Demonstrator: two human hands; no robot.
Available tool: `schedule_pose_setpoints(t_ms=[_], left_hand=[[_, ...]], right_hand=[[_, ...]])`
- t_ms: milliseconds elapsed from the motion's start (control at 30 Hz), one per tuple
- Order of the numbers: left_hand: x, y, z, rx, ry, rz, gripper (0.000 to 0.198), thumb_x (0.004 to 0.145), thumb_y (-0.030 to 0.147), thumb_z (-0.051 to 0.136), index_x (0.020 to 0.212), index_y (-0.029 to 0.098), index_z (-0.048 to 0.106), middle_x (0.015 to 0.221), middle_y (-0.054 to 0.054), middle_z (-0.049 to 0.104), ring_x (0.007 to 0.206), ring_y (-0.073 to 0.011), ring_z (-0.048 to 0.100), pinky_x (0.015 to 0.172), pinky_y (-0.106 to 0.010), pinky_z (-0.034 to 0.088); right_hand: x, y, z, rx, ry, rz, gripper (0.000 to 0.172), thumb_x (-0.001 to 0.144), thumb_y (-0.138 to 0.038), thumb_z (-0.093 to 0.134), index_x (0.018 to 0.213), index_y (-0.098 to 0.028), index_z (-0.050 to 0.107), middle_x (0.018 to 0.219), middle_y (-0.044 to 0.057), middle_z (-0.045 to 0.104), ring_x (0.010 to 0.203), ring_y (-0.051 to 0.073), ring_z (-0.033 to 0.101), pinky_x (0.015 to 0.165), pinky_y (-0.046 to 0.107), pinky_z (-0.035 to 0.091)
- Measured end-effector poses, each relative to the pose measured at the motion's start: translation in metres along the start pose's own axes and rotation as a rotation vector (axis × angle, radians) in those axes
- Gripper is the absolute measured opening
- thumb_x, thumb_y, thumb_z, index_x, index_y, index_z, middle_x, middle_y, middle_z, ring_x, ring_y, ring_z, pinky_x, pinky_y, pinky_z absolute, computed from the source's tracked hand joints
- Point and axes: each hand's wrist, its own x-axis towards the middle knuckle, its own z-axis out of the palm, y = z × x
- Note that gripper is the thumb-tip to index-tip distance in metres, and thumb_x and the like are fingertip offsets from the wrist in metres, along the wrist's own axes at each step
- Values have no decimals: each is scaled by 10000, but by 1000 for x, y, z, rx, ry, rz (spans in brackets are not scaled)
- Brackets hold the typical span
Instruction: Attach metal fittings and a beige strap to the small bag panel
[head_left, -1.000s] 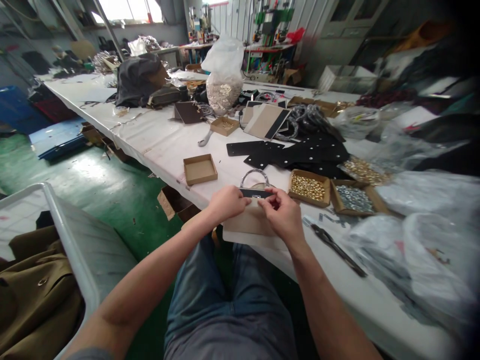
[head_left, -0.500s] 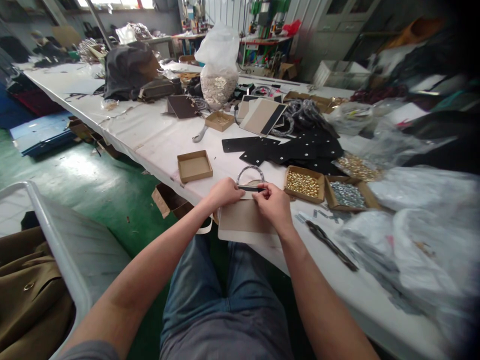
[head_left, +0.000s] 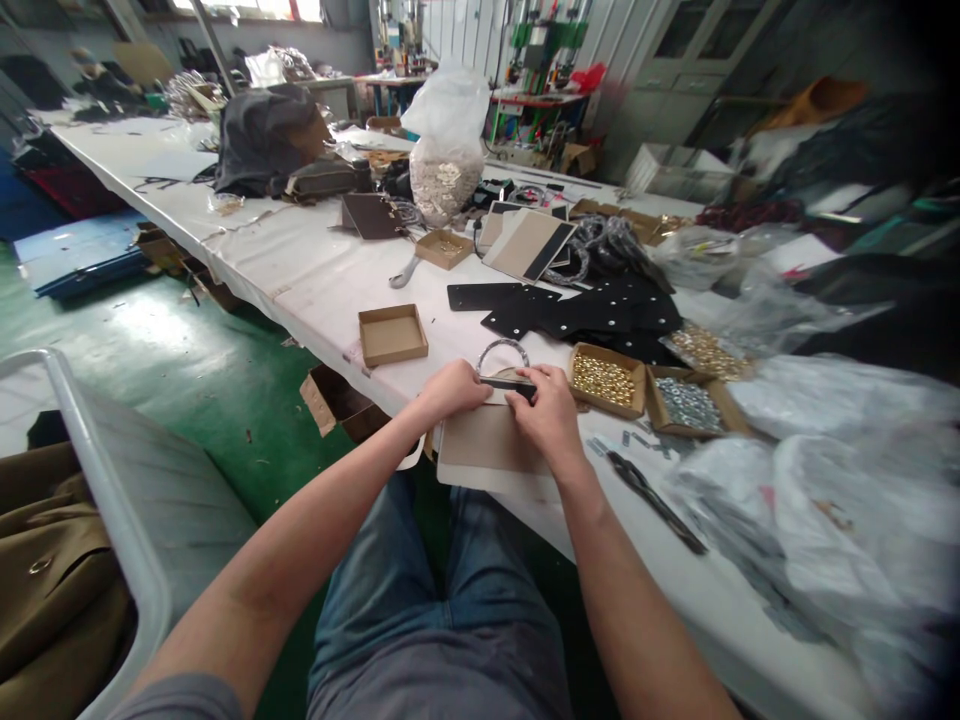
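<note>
Both hands pinching the black strip [head_left: 508, 385] at frame centre, left hand [head_left: 452, 388] and right hand [head_left: 550, 412] on its ends over the tan panel [head_left: 484, 450]; I'd keep it flat, square to the panel edge, clear of the ring [head_left: 502, 350].

Both hands [head_left: 502, 400] pinching black strip [head_left: 508, 384], tan panel [head_left: 484, 445]
</note>
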Motion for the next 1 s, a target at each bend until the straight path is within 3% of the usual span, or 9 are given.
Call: schedule_pose_setpoints(t_ms=[133, 233, 333, 467, 567, 700, 767, 900, 1000], left_hand=[[-4, -1, -1, -11, 0, -19, 329, 962, 342, 699, 728, 127, 785, 630, -80, 636, 585, -201, 535, 574, -337, 346], [-5, -1, 0, -12, 16, -27, 327, 960, 349, 701, 734, 130, 788, 617, -74, 624, 582, -201, 530, 570, -335, 339], [-5, -1, 1, -4, 31, -23, 311, 959, 345, 711, 748, 131, 793, 619, -62, 624, 582, -194, 525, 566, -331, 326], [-6, -5, 1, -11, 20, -24, 327, 962, 359, 715, 732, 139, 791, 616, -59, 642, 581, -197, 561, 563, -331, 341], [-6, -11, 1, -76, -11, -13, 345, 949, 377, 716, 705, 143, 785, 643, -67, 682, 601, -198, 602, 569, -318, 380], [-5, -17, 2, -153, -16, 31, 342, 937, 386, 710, 699, 148, 773, 654, -57, 692, 590, -183, 593, 549, -304, 380], [-5, -18, 3, -154, -9, 32, 336, 932, 381, 708, 695, 150, 765, 639, -51, 680, 580, -182, 584, 540, -306, 371], [-4, -18, 5, -135, 17, 19, 356, 933, 388, 714, 674, 148, 762, 626, -59, 671, 589, -188, 589, 551, -310, 372], [-3, -18, 6, -139, 16, 7, 355, 930, 393, 724, 675, 151, 770, 637, -61, 688, 597, -190, 595, 557, -310, 378]], right_hand=[[7, 7, -2, 149, -134, 53, 414, 947, -302, 669, 1286, -197, 881, 1273, 115, 812, 895, 283, 707, 996, 472, 617], [11, 10, -6, 228, -178, 131, 454, 1014, -428, 649, 1319, -190, 885, 1173, 120, 829, 858, 280, 711, 893, 440, 613], [13, 11, -8, 207, -206, 104, 559, 913, -557, 821, 1333, -194, 885, 1183, 116, 828, 878, 284, 701, 898, 438, 599], [17, 10, -10, 194, -228, 87, 539, 796, -484, 922, 1273, -230, 916, 1190, 88, 830, 923, 283, 705, 920, 426, 592], [18, 13, -13, 299, -290, 145, 565, 783, -483, 916, 1284, -222, 921, 1027, 72, 821, 808, 255, 669, 781, 389, 568], [17, 16, -15, 383, -362, 228, 670, 830, -522, 837, 1410, -187, 871, 698, 13, 688, 600, 219, 570, 584, 339, 443], [17, 18, -14, 362, -363, 222, 653, 853, -498, 799, 1421, -182, 860, 732, 24, 721, 570, 210, 578, 561, 330, 444], [16, 20, -10, 325, -313, 185, 546, 947, -481, 660, 1366, -209, 881, 1186, 91, 836, 562, 162, 609, 592, 341, 520], [15, 21, -12, 333, -310, 188, 577, 904, -526, 750, 1376, -221, 882, 990, 58, 820, 580, 188, 606, 599, 344, 495]])
